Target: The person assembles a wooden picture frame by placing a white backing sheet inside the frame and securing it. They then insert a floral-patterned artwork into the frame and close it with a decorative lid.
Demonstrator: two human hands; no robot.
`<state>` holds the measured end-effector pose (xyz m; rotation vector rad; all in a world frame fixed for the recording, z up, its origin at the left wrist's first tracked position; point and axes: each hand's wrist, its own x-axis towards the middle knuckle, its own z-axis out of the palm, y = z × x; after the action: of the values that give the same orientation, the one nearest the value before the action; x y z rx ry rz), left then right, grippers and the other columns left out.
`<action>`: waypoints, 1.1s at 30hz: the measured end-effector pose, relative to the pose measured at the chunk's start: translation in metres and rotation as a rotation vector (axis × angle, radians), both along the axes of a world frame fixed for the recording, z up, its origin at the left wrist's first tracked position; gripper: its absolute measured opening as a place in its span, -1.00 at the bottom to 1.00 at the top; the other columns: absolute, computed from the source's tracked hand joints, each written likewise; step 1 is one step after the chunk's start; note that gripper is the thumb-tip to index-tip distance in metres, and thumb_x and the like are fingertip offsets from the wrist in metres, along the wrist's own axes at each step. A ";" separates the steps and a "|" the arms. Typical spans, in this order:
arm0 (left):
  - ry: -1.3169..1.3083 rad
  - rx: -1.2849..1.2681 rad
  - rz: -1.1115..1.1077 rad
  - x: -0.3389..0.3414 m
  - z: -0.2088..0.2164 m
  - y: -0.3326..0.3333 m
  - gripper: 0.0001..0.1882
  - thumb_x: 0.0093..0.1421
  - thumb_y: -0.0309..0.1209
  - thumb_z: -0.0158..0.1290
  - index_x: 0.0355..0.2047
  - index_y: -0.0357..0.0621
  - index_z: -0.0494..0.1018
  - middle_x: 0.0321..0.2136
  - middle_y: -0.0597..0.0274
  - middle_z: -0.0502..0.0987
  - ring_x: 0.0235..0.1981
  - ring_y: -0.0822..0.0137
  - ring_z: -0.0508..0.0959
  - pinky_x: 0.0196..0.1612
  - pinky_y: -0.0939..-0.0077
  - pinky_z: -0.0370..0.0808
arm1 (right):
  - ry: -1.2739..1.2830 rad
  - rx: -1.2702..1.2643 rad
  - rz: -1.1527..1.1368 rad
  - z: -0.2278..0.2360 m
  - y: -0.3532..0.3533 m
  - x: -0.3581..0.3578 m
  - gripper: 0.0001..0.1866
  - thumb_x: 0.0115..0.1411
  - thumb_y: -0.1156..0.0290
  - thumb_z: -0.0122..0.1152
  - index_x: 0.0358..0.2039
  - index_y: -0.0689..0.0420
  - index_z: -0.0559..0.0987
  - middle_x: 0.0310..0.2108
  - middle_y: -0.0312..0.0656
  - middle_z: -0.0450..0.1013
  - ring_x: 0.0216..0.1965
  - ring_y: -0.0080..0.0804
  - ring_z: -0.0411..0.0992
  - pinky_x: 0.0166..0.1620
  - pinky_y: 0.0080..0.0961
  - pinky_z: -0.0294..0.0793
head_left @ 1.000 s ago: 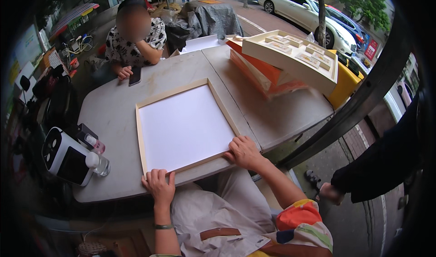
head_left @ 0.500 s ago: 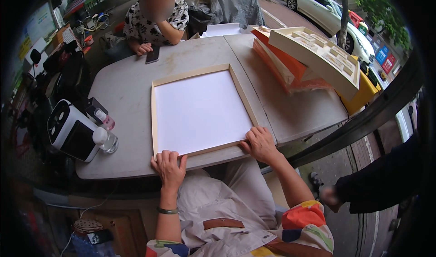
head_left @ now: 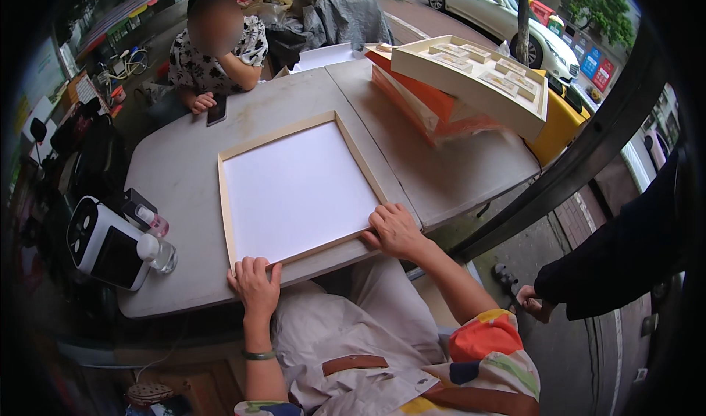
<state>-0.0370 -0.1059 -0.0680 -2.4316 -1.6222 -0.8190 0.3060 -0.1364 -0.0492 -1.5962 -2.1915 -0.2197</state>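
Observation:
A large shallow square tray (head_left: pixel 294 188) with a white bottom and a low cream rim lies on the table in front of me. My left hand (head_left: pixel 255 289) grips its near left corner, thumb along the inner side of the rim and fingers curled over the edge. At the near right corner, my right hand (head_left: pixel 397 230) holds the rim in the same way. Parts of the fingers are hidden behind the edge. The tray's inside shows only the plain white surface.
A pale table (head_left: pixel 184 144) carries a white device with a dark screen (head_left: pixel 107 243), a clear bottle (head_left: pixel 158 254) and a pink bottle (head_left: pixel 153 222) at left. Back right, a partitioned cream tray (head_left: pixel 478 74) rests over orange material (head_left: pixel 412 85). Across sits a person (head_left: pixel 220 63) with a phone (head_left: pixel 217 110).
The whole view has turned a little to the right, so the table and tray appear farther left. Both hands keep the same corners of the tray.

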 end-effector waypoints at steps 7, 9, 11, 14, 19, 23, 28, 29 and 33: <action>0.012 -0.050 -0.023 0.005 0.007 0.002 -0.71 0.17 -0.15 0.23 -0.35 -0.04 0.42 -0.30 0.20 0.38 -0.14 0.09 0.38 0.14 -0.08 0.21 | -0.005 -0.041 -0.027 0.003 -0.005 0.003 -0.69 0.20 0.15 0.29 -0.39 0.10 0.45 -0.34 -0.15 0.39 -0.21 -0.19 0.38 -0.09 -0.30 0.31; 0.024 -0.036 -0.003 0.004 0.005 0.002 -0.71 0.16 -0.16 0.24 -0.35 -0.04 0.41 -0.30 0.20 0.38 -0.14 0.08 0.38 0.14 -0.09 0.21 | -0.031 -0.022 -0.030 0.001 -0.002 0.003 -0.66 0.18 0.09 0.29 -0.38 0.12 0.48 -0.34 -0.16 0.41 -0.21 -0.21 0.39 -0.10 -0.31 0.32; 0.036 -0.004 -0.002 0.003 0.003 0.002 -0.71 0.14 -0.18 0.25 -0.35 -0.05 0.41 -0.32 0.20 0.38 -0.16 0.09 0.38 0.11 -0.03 0.22 | -0.003 0.018 0.008 0.000 -0.002 0.001 -0.64 0.16 0.06 0.31 -0.37 0.11 0.49 -0.35 -0.17 0.40 -0.20 -0.21 0.38 -0.10 -0.30 0.32; 0.043 0.057 -0.022 0.003 0.001 0.004 -0.70 0.12 -0.22 0.27 -0.36 -0.06 0.39 -0.34 0.21 0.37 -0.19 0.09 0.38 0.04 0.08 0.23 | 0.036 0.030 0.023 -0.002 -0.009 0.004 -0.59 0.12 0.05 0.36 -0.26 0.11 0.50 -0.25 -0.16 0.41 -0.13 -0.18 0.38 -0.04 -0.28 0.34; 0.027 0.048 -0.005 0.000 -0.006 0.005 -0.70 0.12 -0.19 0.27 -0.36 -0.04 0.40 -0.32 0.22 0.38 -0.17 0.08 0.39 0.11 -0.03 0.22 | 0.183 0.242 -0.052 0.027 -0.025 0.019 -0.40 0.13 0.13 0.42 0.07 0.14 0.40 0.09 -0.02 0.34 0.10 -0.07 0.35 0.11 -0.23 0.37; 0.020 0.028 0.008 0.001 -0.007 0.004 -0.69 0.11 -0.17 0.27 -0.36 -0.03 0.40 -0.30 0.21 0.39 -0.16 0.07 0.40 0.10 -0.07 0.24 | 0.781 0.643 -0.463 0.072 -0.043 0.088 -0.25 0.20 0.17 0.37 0.27 0.15 0.21 0.24 -0.07 0.21 0.17 -0.23 0.29 0.14 -0.28 0.36; 0.024 0.031 0.017 0.003 -0.007 0.004 -0.68 0.10 -0.17 0.26 -0.35 -0.03 0.39 -0.30 0.19 0.39 -0.16 0.06 0.40 0.07 -0.06 0.26 | 1.628 0.759 -0.665 0.150 -0.059 0.195 -0.02 0.13 -0.24 0.31 0.34 0.10 0.12 0.24 0.02 0.19 0.25 -0.13 0.25 0.11 0.01 0.40; 0.024 0.055 0.011 0.004 -0.003 0.003 -0.71 0.09 -0.25 0.27 -0.35 -0.07 0.39 -0.31 0.17 0.40 -0.17 0.04 0.40 0.04 0.04 0.27 | 1.708 0.704 -0.686 0.160 -0.058 0.206 0.02 0.10 -0.28 0.31 0.34 0.08 0.11 0.24 0.04 0.19 0.25 -0.08 0.26 0.10 0.06 0.42; -0.036 0.080 -0.005 0.000 -0.011 0.006 -0.68 0.06 -0.18 0.28 -0.39 -0.04 0.39 -0.32 0.19 0.40 -0.17 0.05 0.40 0.07 -0.04 0.25 | 1.774 0.391 -0.438 0.181 -0.052 0.226 -0.06 0.10 -0.22 0.34 0.31 0.05 0.19 0.08 0.03 0.38 0.03 0.00 0.48 -0.05 0.03 0.60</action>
<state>-0.0366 -0.0999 -0.0792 -2.3811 -1.5636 -0.9151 0.5320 -0.1887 0.1316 -1.1010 -0.3999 0.4684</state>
